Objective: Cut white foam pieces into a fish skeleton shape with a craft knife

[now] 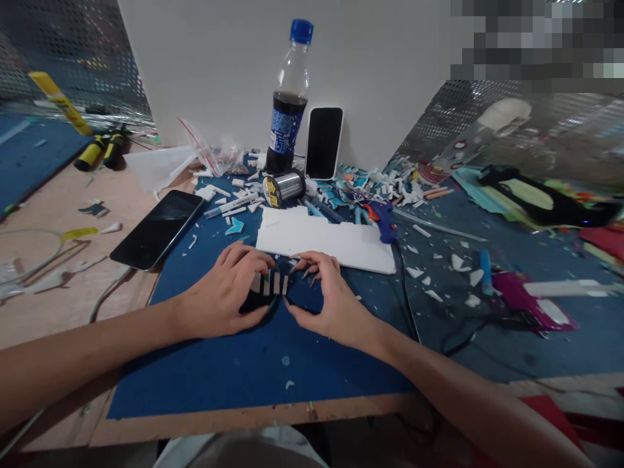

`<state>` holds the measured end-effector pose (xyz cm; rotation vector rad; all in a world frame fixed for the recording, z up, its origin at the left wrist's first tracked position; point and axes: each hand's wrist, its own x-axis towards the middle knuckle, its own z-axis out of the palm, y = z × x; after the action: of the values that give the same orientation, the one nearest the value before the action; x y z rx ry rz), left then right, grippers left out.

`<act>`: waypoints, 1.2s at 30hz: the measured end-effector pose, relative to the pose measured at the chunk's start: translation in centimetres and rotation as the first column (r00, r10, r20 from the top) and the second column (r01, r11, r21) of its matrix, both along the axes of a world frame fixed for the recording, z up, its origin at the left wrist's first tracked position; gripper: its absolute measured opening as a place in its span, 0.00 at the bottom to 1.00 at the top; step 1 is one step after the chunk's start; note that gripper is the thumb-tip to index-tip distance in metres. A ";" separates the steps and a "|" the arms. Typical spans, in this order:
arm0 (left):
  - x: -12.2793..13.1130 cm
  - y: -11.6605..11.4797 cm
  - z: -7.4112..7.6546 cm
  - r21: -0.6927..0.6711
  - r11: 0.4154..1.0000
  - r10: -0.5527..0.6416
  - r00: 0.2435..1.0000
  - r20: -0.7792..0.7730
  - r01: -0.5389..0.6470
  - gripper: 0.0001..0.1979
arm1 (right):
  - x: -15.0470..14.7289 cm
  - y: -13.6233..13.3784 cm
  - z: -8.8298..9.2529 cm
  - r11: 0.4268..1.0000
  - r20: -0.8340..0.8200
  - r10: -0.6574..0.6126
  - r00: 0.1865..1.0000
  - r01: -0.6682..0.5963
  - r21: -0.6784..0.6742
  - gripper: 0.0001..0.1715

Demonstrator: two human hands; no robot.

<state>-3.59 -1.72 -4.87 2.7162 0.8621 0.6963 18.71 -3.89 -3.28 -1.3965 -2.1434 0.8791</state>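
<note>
While the left hand (221, 292) clamps a short row of flat, pale-grey blocks with dark gaps (276, 284) over the smooth blue mat (244, 374), the right hand (338, 305) stands fingers apart at the row's right end; aligning seems in hand, the next move likely needing light, even pressure.

Toward my body, the blue mat (234, 377) gives me room to slide back, with just a few pale flecks on it. Ahead is tighter: a white slab (326, 240) lies just past my grips, and beyond it the wire spool (291, 188), bottle (285, 123) and upright phone (324, 143) crowd before a tall panel (209, 65). Beyond my left grip (221, 292), a flat phone (158, 229) lies (low enough to pass over). Beside my right grip (336, 302), a black cable (407, 286) cuts across, with white scraps (458, 263) farther out.
</note>
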 end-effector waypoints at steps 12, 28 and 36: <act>-0.1 0.0 -0.1 -0.004 1.000 0.002 1.000 -0.020 -0.002 0.17 | 0.1 0.0 0.0 1.000 -0.011 0.001 1.000 -0.002 -0.016 0.33; -0.1 -0.2 0.1 -0.025 1.000 -0.015 1.000 -0.015 0.014 0.17 | 0.3 -0.1 0.3 0.995 -0.016 0.025 1.000 -0.024 0.095 0.31; -0.1 -0.4 0.7 0.011 0.999 0.038 0.996 0.084 -0.040 0.14 | 0.8 0.4 0.2 0.963 -0.081 -0.090 0.993 0.108 0.247 0.20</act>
<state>-3.72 -2.15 -4.17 2.6663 0.8960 0.8206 19.51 -3.49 -3.03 -1.3121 -2.0318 0.5854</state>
